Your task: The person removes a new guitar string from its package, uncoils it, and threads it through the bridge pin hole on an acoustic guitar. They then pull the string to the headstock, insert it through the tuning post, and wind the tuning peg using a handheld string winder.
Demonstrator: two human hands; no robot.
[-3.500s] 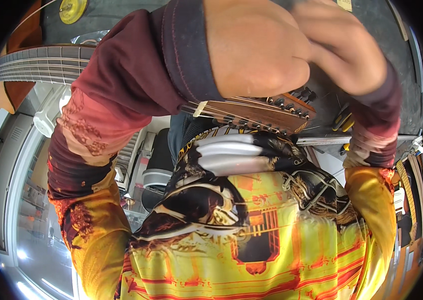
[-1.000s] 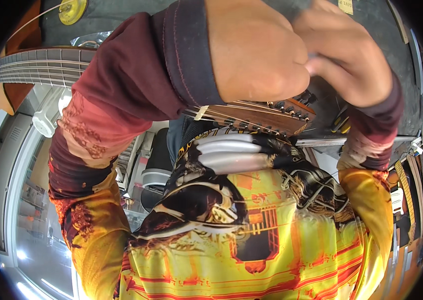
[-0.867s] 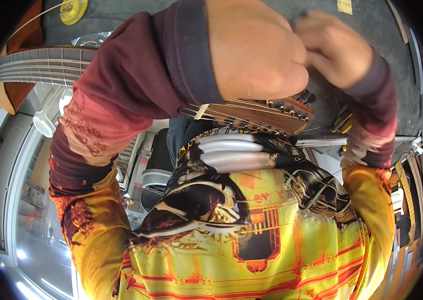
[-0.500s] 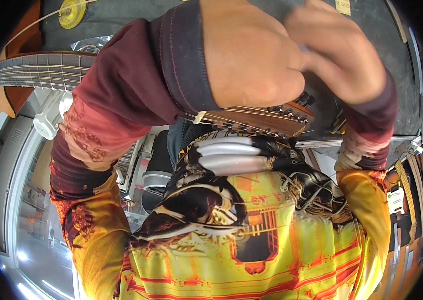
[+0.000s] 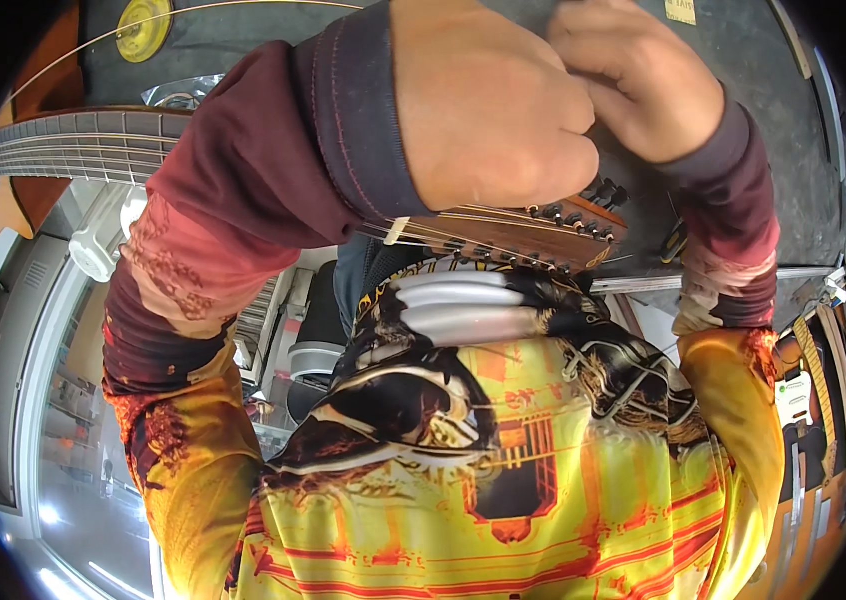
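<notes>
Above the guitar headstock (image 5: 568,225) my left hand (image 5: 493,115) is closed, its back toward me and its fingers curled out of sight. My right hand (image 5: 638,80) is closed too, bent at the wrist and touching the left hand's fingers. What either hand grips is hidden. The brown headstock carries several black tuning pegs, and strings run over a pale nut (image 5: 397,231). My left sleeve covers part of the neck; its fretted fingerboard (image 5: 88,143) shows on the left. A loose thin string (image 5: 183,10) arcs from the guitar's body across the top left.
A dark work mat (image 5: 773,190) covers the bench. On it are a round yellow object (image 5: 144,28), a clear plastic bag (image 5: 183,90), a yellow paper piece (image 5: 681,10) and a yellow-and-black handled tool (image 5: 675,242). Guitar necks and parts (image 5: 813,390) stand at the right.
My right hand, blurred before, has shifted left and is now sharp. My left hand has moved slightly left. The loose string's arc now lies lower and reaches farther right along the top.
</notes>
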